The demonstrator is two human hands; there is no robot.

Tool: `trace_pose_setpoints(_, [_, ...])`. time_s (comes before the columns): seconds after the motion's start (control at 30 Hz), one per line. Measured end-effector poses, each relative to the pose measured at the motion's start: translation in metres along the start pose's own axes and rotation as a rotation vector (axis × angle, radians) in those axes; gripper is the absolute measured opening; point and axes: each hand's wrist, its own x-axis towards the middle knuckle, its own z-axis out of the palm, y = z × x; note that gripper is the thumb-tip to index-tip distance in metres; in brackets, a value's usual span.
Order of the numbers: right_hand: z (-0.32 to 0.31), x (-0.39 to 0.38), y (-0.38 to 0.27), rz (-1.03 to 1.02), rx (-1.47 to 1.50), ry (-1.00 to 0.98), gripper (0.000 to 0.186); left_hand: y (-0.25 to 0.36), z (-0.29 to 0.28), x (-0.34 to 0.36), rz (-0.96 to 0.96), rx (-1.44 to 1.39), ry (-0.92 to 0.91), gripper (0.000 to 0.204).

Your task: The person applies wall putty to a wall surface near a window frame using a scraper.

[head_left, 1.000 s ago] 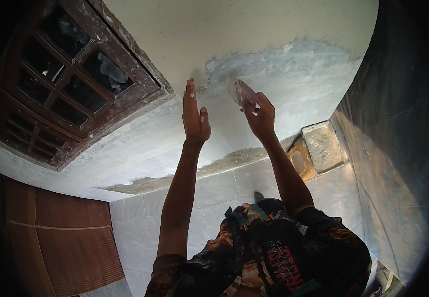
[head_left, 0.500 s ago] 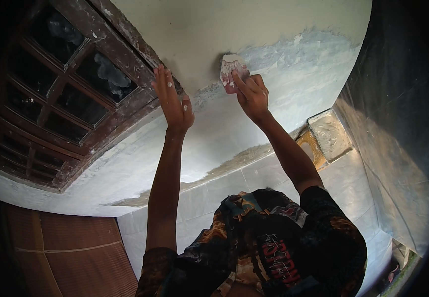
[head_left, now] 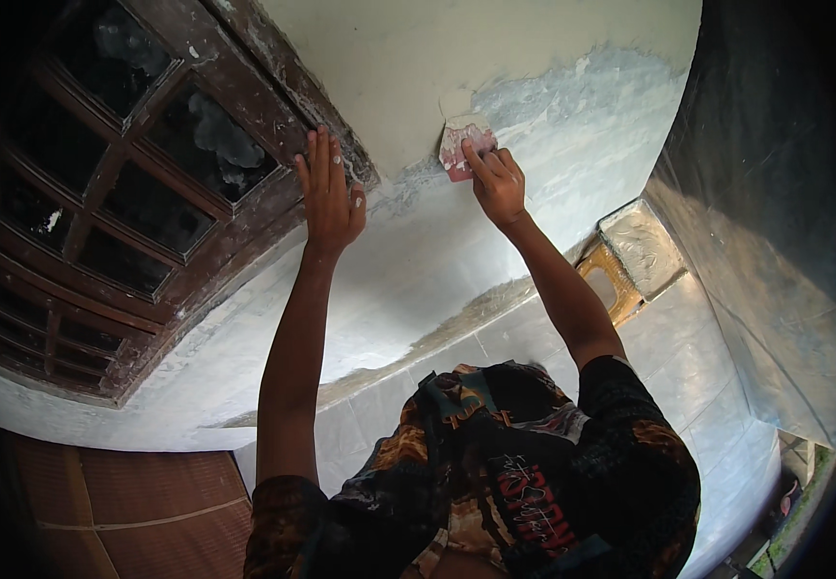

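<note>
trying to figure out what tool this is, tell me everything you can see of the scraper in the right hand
The scraper is a small flat blade, pale pink to whitish and smeared with plaster, with a wide straight upper edge. It looks like thin plastic or metal; which one cannot be told. It lies pressed flat against the wall, right at the border between the smooth cream coat and the rough grey-white patch. The right hand holds it from below, fingertips spread over its lower part, hiding any handle.

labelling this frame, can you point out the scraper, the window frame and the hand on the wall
scraper [head_left: 460,145], head view, on its pale pink blade
window frame [head_left: 244,241], head view, on the brown lower rail
left hand [head_left: 329,201], head view, on the back of the hand
</note>
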Motion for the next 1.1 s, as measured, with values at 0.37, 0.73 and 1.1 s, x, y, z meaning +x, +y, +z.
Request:
trace_pose_setpoints(0.37, [0.004,0.033,0.006,-0.044,-0.024,0.004,0.063,0.002,0.010,0.006,-0.080,0.114,-0.070,0.070])
trace_pose_setpoints(0.73, [-0.016,0.035,0.005,0.001,0.024,-0.003,0.064,-0.002,0.012,0.004,-0.053,0.129,-0.025,0.067])
trace_pose_setpoints(1.1, [-0.018,-0.002,0.000,-0.032,0.092,-0.117,0.067,-0.001,0.011,0.002,-0.035,0.116,-0.047,0.066])
